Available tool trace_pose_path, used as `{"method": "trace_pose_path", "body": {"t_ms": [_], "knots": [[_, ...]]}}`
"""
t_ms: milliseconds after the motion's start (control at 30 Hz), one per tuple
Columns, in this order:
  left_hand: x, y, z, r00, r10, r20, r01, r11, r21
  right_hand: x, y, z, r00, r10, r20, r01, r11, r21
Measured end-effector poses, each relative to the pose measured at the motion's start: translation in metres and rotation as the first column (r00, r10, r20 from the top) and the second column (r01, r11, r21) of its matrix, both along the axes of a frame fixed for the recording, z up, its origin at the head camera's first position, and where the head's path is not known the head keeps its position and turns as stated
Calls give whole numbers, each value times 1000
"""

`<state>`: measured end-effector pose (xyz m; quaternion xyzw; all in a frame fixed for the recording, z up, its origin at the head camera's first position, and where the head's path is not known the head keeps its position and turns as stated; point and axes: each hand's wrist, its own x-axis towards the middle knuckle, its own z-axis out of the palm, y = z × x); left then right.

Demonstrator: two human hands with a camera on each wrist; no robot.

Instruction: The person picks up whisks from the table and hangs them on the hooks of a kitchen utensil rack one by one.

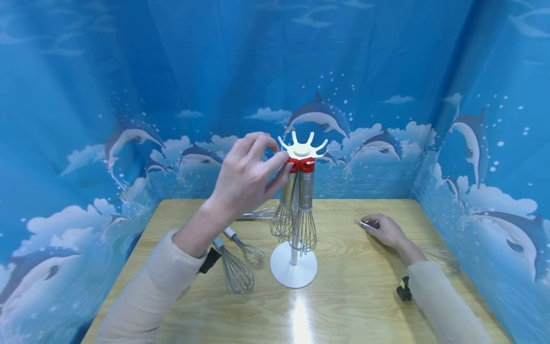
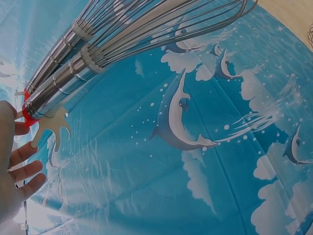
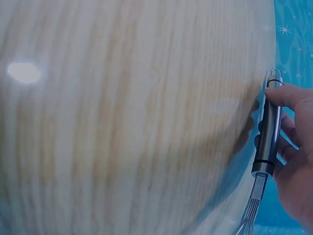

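Note:
A white stand (image 1: 294, 271) with a star-shaped top (image 1: 302, 149) rises mid-table. Two steel whisks with red caps (image 1: 306, 210) (image 2: 122, 34) hang from it side by side. My left hand (image 1: 275, 160) is raised beside the left whisk's red cap (image 1: 293, 166). Its fingers (image 2: 24, 171) are spread and nearly straight, with the tips at the cap (image 2: 29, 116), holding nothing. My right hand (image 1: 382, 228) lies on the table at the right and grips the dark metal handle of another whisk (image 3: 268, 132). That whisk's wires (image 1: 442, 260) trail toward the right edge.
Three more whisks lie on the wooden table (image 1: 352, 296) left of the stand: one near the front (image 1: 234, 268), one smaller (image 1: 246, 248), one behind (image 1: 258, 214). A blue dolphin-print curtain (image 1: 386, 95) closes in the back and both sides.

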<state>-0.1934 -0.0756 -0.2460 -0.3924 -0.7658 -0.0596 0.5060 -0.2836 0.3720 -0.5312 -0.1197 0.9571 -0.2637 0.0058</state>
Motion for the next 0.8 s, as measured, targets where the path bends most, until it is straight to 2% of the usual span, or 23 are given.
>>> {"method": "trace_pose_path", "body": {"t_ms": [233,500,800], "knots": [[0,-1,1,1000,4,-1,-4,1000,-2,-1,-6,9,1000,0,8,0,1000,-17],[0,0,2,1000,4,-4,-4,1000,-5,1,-11,17,999,2,-42,-4,999,-35],[0,0,0,1000,5,2,-5,1000,-4,5,-14,22,999,7,-53,-12,997,-76]]}}
